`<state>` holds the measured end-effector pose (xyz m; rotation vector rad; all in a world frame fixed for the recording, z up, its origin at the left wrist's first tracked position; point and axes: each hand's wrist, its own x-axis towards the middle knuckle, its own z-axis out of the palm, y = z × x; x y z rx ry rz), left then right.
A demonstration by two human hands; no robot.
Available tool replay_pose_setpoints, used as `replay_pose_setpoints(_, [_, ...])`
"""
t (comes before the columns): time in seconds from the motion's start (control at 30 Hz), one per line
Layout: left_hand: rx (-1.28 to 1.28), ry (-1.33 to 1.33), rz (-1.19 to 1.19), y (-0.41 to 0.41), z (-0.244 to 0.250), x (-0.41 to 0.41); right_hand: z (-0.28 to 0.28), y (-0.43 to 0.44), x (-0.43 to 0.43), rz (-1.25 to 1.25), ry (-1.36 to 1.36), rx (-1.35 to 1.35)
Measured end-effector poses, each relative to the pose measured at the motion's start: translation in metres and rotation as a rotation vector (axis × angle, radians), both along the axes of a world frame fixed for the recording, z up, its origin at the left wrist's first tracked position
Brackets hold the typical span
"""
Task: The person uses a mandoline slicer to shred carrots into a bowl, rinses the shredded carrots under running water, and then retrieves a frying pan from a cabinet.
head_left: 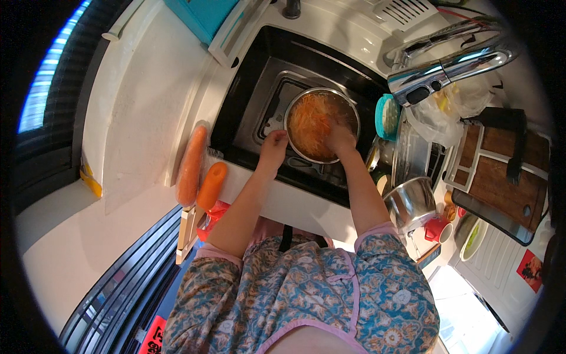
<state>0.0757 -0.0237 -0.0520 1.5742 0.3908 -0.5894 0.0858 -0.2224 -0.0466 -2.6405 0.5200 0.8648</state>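
Note:
A round metal bowl (289, 140) stands in the dark sink (254, 108), with shredded orange vegetable, apparently carrot, and liquid in it. My left hand (273, 151) is at the bowl's left rim, its fingertips pinched against the edge. Inside the bowl, at its lower right, my right hand (341, 139) is among the shreds (311, 124); its fingers are blurred and partly hidden. A carrot in clear plastic wrap (193, 163) and a cut piece of carrot (212, 186) lie on the counter left of the sink.
A chrome faucet (446, 71) reaches in from the upper right. Right of the sink are a teal-rimmed container (387, 117), a metal pot (411, 203), a red mug (438, 230) and wooden cutting boards (508, 177) in a rack. A white-edged teal container (203, 20) stands at the upper left.

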Motion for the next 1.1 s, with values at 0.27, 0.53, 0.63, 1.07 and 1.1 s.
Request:
replay_pose_setpoints(0.27, [0.016,-0.008,-0.054,-0.006,0.002,0.005,-0.038,0.025,-0.002,0.170,-0.246,-0.152])
replay_pose_setpoints(0.53, [0.109,-0.017,-0.118,-0.005,-0.002,0.007,-0.068,0.015,0.004,0.148,-0.204,-0.099])
replay_pose_setpoints(0.63, [0.088,-0.005,-0.108,0.001,-0.004,0.007,-0.044,0.008,0.012,0.065,-0.005,0.078])
replay_pose_setpoints(1.07, [0.177,-0.246,-0.128,0.018,-0.009,-0.007,-0.027,0.049,0.010,0.496,-0.041,-0.075])
replay_pose_setpoints(1.1, [0.164,-0.245,-0.124,0.016,-0.006,-0.006,-0.033,0.040,0.014,0.440,0.015,-0.046])
